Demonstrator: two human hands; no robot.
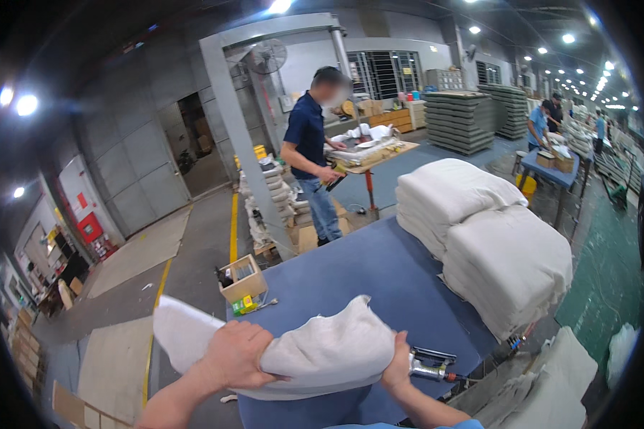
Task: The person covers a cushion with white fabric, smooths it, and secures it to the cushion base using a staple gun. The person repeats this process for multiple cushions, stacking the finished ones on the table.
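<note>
A long padded piece covered in white fabric [329, 350] lies across the near part of the blue table, its left end reaching past the table's edge. My left hand [240, 354] is closed over its upper edge left of the middle. At its right end my right hand [397, 363] grips the fabric, thumb up, the other fingers partly hidden. Just beyond the right hand is a silver and black air stapler [429, 366] with a hose attached; whether it touches the hand I cannot tell.
Two tall stacks of white padded pieces [508, 250] stand on the blue table's [336, 275] right. A wooden box [242, 277] and a green-yellow packet [245, 305] sit at its left edge. Beyond it a co-worker [315, 150] stands near a metal post [254, 157]. White fabric pieces [544, 390] lie lower right.
</note>
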